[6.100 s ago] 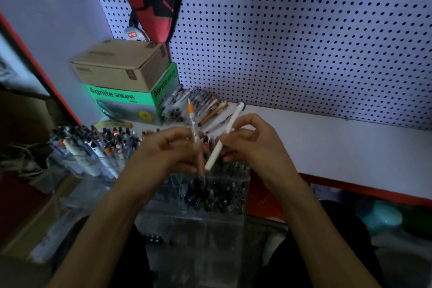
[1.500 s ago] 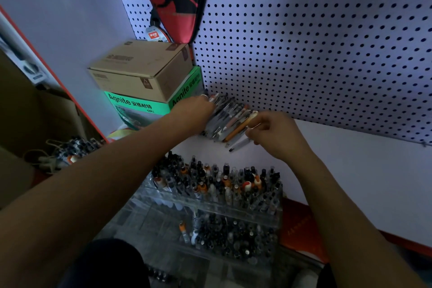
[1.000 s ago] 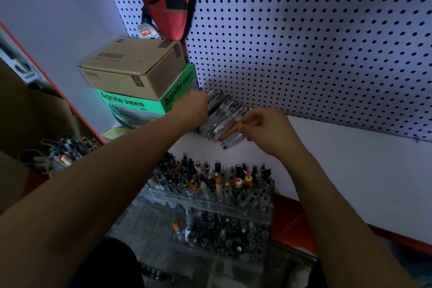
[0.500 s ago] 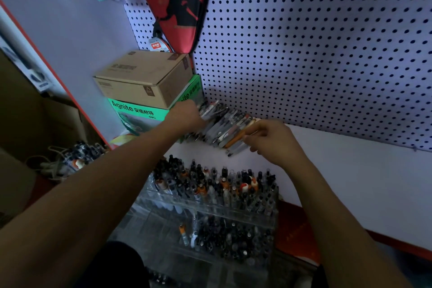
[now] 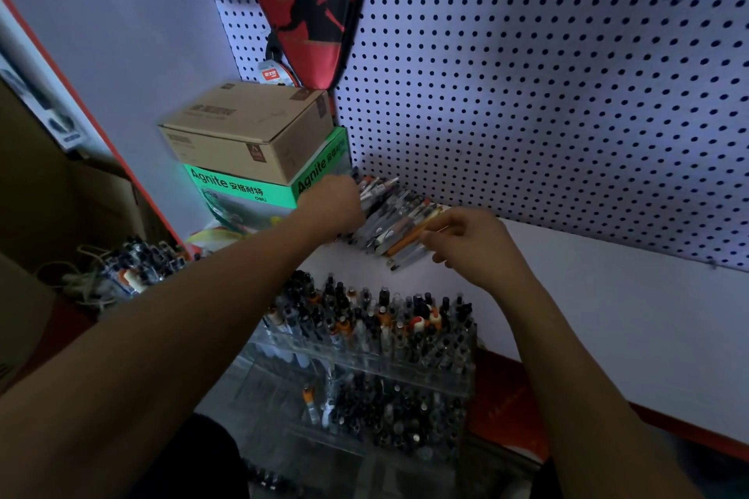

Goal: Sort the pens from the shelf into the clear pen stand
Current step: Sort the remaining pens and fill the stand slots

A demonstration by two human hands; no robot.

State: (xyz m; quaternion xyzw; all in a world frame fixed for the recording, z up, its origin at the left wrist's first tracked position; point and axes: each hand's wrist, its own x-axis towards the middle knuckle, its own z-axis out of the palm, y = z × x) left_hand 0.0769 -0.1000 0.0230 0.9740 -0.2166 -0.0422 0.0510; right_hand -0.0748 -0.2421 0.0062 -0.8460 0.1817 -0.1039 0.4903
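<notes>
Your left hand (image 5: 334, 203) rests on the pens (image 5: 395, 215) piled on the shelf (image 5: 608, 296); its grip is hidden. Your right hand (image 5: 472, 245) pinches an orange pen (image 5: 407, 241) there. Green box (image 5: 243, 190) reads "Agnite", "deli"; clear pen stand (image 5: 377, 340) stands below.

The pile of pens (image 5: 399, 221) is lying in the back corner of the white shelf (image 5: 608, 296), and everything is crowding it from the left: the green box (image 5: 259, 190) with the brown carton (image 5: 247, 134) on top is standing just left of the pile. The pegboard (image 5: 547, 93) is closing off the room behind it. The clear pen stand (image 5: 364, 352) (packed with upright pens) is blocking the approach from in front. Right of the pile, bare shelf is lying open.
</notes>
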